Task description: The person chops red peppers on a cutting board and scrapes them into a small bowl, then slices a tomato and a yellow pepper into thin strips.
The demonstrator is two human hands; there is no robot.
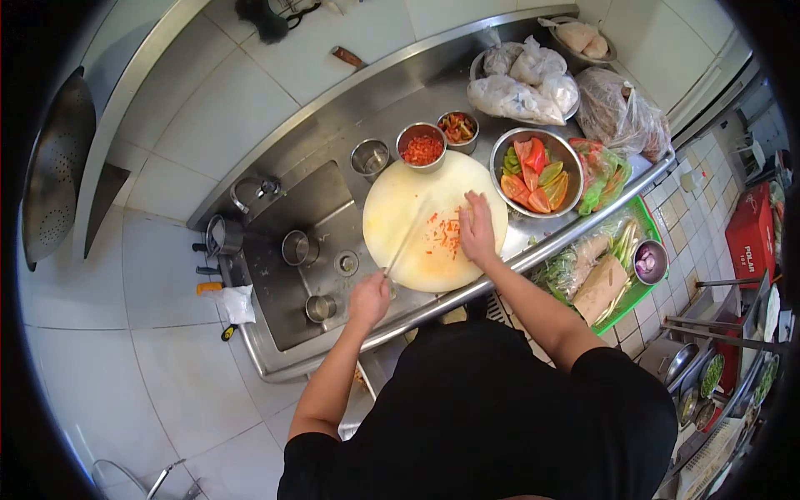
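Note:
My left hand [369, 300] is closed around the handle of a knife [408, 237] at the near left edge of the round, pale cutting board [392, 192]. The blade points away from me across the board. My right hand [477, 229] rests on the right part of the board with fingers stretched out, beside small chopped pieces of red pepper [446, 233]. Just past the board stand a metal cup of diced red pepper [422, 150] and another with mixed pepper pieces [457, 127]. A steel bowl to the right holds red, orange and green pepper pieces [537, 171].
On the left is a sink [283, 275] with metal cups [321, 308] in it. Bagged food [533, 83] fills a bowl at the back right. Below the counter's right edge, a green crate [621, 312] holds vegetables and a small bowl of shallots or onions [650, 262].

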